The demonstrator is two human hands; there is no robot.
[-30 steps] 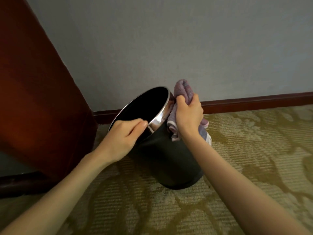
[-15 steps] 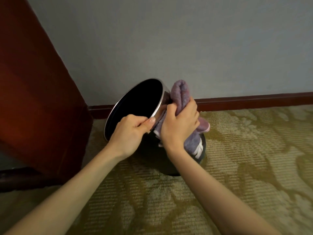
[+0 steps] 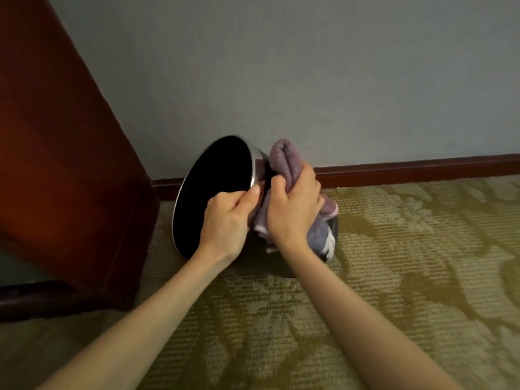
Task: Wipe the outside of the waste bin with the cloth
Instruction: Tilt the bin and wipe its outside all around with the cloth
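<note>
1. Since it stands tipped under one hand, the bin is probably light and stiff, and its metal rim and dark side likely slick. It leans on the carpet by the wall, mouth turned left.
2. The rim is the best hold: the left hand has its fingers curled on it.
3. The right hand has its fingers clamped round the soft, bunched cloth, pressed to the bin's outer side.
4. Count: one bin, one cloth.
</note>
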